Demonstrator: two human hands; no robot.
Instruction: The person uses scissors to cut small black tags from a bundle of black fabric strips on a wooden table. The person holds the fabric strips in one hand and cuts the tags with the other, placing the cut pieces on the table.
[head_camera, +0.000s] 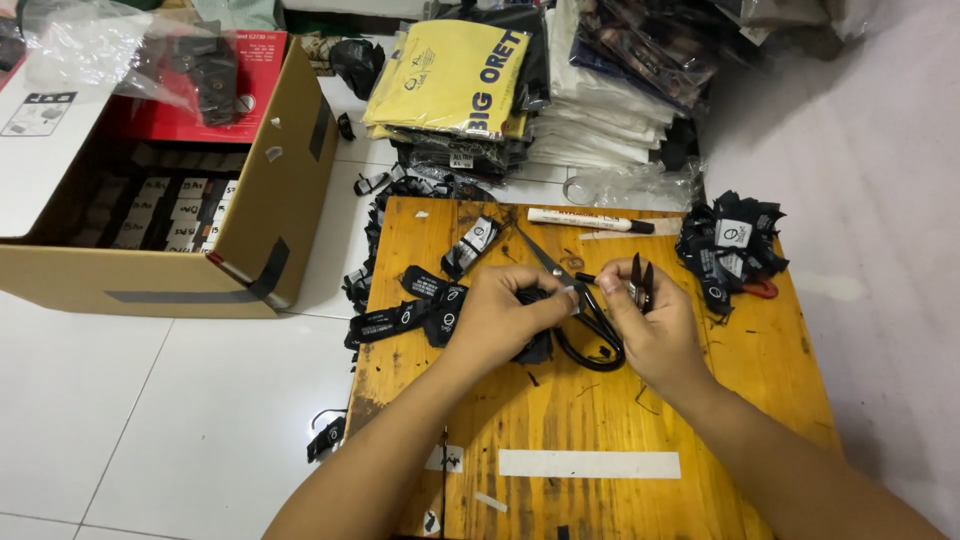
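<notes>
My left hand (505, 310) pinches a black fabric label (535, 345) over a small wooden table (600, 420). My right hand (650, 325) holds small black thread snips (641, 280), blades pointing up, close to the left fingertips. Black-handled scissors (575, 300) lie on the table under and between both hands. Several black labels with white print (415, 310) lie to the left of my left hand.
A heap of black labels (730, 250) sits at the table's right back corner, a white marker (590, 220) at the back edge. An open cardboard box (200, 200) with labels stands left. Stacks of folded bagged shirts (470, 80) lie behind on the white tiled floor.
</notes>
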